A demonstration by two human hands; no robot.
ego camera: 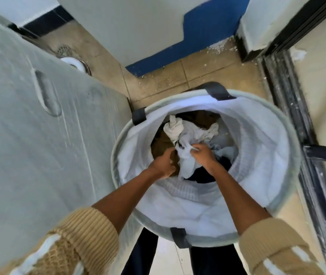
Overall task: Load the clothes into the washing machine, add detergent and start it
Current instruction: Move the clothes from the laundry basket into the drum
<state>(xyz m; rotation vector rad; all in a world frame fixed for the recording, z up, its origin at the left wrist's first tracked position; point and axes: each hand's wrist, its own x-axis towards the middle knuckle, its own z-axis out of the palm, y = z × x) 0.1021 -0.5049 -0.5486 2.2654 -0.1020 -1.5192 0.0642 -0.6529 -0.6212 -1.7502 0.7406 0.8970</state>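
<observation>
Clothes [224, 153] lie at the bottom of the basket [273, 147]. Right hand [203, 155] pinches the white cloth [188, 135]. Left hand [163, 163] is curled beside it; grasp not determinable. Recommendation: gather the bundle from beneath with both hands and lift clear of the rim.

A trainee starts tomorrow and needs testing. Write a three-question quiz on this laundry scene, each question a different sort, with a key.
1. True or false: the left hand and the right hand are both inside the laundry basket.
2. The cloth that the right hand pinches is: A white, B red, C green.
3. Fill in: the floor drain lies to the person's ___ of the laundry basket.
Key: 1 true; 2 A; 3 left.
</observation>
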